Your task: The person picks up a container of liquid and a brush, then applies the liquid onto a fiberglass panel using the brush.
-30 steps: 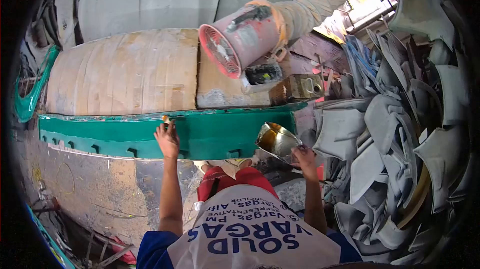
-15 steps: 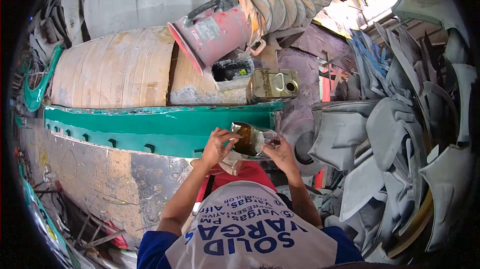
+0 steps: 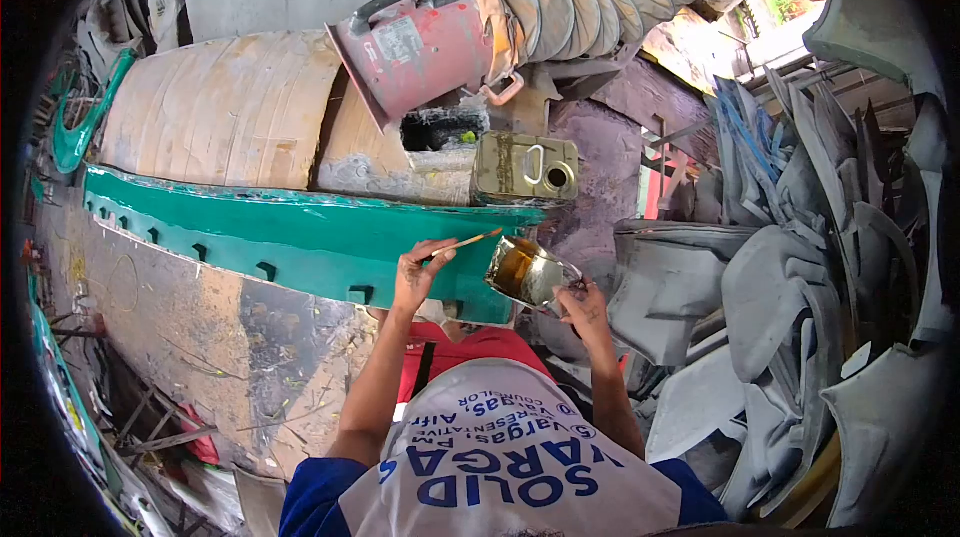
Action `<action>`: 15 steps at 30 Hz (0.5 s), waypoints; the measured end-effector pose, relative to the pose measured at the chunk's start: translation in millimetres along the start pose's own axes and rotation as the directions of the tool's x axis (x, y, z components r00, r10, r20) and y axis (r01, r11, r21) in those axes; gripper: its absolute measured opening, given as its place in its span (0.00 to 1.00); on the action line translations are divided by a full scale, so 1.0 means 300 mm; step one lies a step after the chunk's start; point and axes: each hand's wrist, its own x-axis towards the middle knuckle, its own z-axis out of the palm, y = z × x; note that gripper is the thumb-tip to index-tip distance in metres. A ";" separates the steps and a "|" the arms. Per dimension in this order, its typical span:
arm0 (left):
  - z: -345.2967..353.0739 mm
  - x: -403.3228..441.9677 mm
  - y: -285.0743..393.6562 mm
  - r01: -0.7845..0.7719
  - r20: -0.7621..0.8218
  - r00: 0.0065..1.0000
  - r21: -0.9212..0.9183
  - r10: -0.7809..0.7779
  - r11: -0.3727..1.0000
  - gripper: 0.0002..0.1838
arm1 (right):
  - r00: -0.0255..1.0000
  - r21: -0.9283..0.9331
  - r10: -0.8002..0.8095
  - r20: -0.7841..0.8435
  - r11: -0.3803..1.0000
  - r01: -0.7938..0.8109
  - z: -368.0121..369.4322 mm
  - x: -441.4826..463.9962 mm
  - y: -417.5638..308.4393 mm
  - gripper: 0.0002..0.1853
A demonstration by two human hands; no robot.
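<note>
My left hand point(image 3: 413, 272) is closed around a thin wooden stick point(image 3: 462, 244), whose wet, reddish-amber tip points right. That tip is just above and outside the mouth of a metal mug point(image 3: 540, 280). The mug is tilted toward the left, with amber liquid showing inside. My right hand point(image 3: 583, 305) grips it by the handle side. Both hands are over the near edge of a long glossy green panel point(image 3: 300, 237), which has small dark tabs along its lower side.
Behind the panel stand a curved tan form point(image 3: 220, 117) and a metal can point(image 3: 525, 165) with an open spout. A pink blower point(image 3: 420, 47) with a ribbed duct point(image 3: 600, 17) lies above. Grey moulded panels point(image 3: 780, 282) are piled at the right.
The stick has come up out of the mug and my left hand has moved slightly left and up. The mug has shifted right and a little lower. My view has shifted slightly.
</note>
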 end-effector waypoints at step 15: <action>0.177 -0.022 0.015 -0.349 -0.059 0.916 0.373 0.398 0.859 0.08 | 0.997 0.120 0.049 -0.056 0.992 -0.042 -0.231 -0.070 0.077 0.30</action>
